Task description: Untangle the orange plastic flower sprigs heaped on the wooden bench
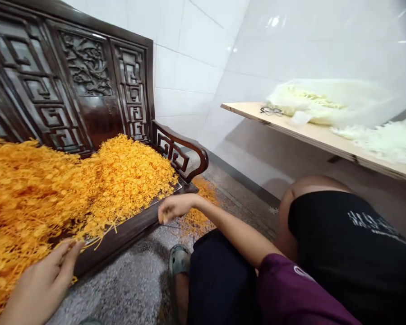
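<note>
My left hand [45,280] is at the lower left, thumb and forefinger pressed together at the edge of a heap of orange plastic flower sprigs [131,171]. Thin yellow-orange stems [103,232] stick out just beyond its fingertips and seem pinched in them. My right hand [176,207], on a bare arm with a purple sleeve, hangs by the front edge of the dark wooden bench [122,239]. Its fingers curl inward and are slightly blurred; whatever they may hold is hidden.
The bench has a carved back [88,67] and a curved armrest [199,158]. Orange bits [203,198] litter the floor. On a wooden shelf [246,108] lie glasses [271,111] and pale yellow-white material in clear plastic [318,101]. Someone in black shorts [341,234] sits close at right.
</note>
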`<state>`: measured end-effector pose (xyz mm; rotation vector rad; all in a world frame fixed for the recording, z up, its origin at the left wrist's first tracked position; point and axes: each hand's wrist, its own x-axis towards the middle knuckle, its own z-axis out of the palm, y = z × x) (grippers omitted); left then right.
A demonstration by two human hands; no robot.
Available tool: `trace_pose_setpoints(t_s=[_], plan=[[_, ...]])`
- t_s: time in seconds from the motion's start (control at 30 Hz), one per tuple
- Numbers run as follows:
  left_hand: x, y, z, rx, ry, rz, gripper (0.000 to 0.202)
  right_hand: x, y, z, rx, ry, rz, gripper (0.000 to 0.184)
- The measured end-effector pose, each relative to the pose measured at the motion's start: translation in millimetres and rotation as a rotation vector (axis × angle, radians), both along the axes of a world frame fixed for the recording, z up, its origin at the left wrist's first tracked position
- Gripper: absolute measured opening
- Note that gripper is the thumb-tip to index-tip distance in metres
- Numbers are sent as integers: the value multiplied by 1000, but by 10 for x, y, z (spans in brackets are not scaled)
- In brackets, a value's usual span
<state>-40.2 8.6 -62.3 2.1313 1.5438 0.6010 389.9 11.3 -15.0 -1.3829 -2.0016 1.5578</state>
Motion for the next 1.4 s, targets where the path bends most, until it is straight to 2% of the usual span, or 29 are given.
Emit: trace_pose_setpoints(t_s=[0.07, 0.1, 0.13, 0.17, 0.2, 0.3, 0.33, 0.37, 0.43, 0.5, 0.6, 0.87, 0.97, 1.1, 1.17, 1.23, 1.4], plan=[[57, 9, 16, 34, 23, 5, 31, -149, -19, -152, -371, -56, 445, 35], [101, -11, 49, 47, 26, -5, 35, -198, -9, -181, -472, -61, 570, 37], [149, -40, 92, 52, 22, -22, 37, -216, 13, -169, -490, -19, 591, 40], [198, -74, 139, 53, 13, -37, 37, -202, 41, -119, -442, 89, 521, 42], [244, -108, 186, 51, 1, -51, 37, -159, 74, -38, -350, 266, 376, 44], [351, -172, 276, 35, -38, -79, 35, 26, 156, 246, -100, 890, -226, 55], [375, -174, 284, 34, -49, -79, 36, 65, 167, 310, -90, 1020, -374, 58], [393, -166, 281, 30, -58, -78, 37, 79, 166, 344, -126, 1084, -461, 59], [418, -133, 254, 23, -69, -64, 39, 32, 130, 322, -267, 1027, -481, 56], [434, -100, 217, 5, -62, -50, 42, -78, 63, 225, -333, 843, -402, 46], [458, -88, 179, -24, -45, -66, 43, -227, -33, 93, -265, 591, -237, 37], [646, -196, 175, -151, -226, -108, 49, -184, -40, -18, -100, 296, -22, 25], [726, -235, 189, -242, -347, -82, 57, -219, -59, -55, -83, 218, 54, 28], [770, -236, 176, -370, -456, -32, 62, -357, -109, -63, -108, 196, 152, 47], [785, -226, 179, -383, -471, -30, 61, -423, -129, -55, -74, 245, 157, 48], [813, -234, 203, -371, -479, -39, 58, -467, -150, -52, 4, 329, 124, 38], [897, -239, 301, -377, -537, -66, 55, -478, -130, -101, 128, 443, -77, 35]])
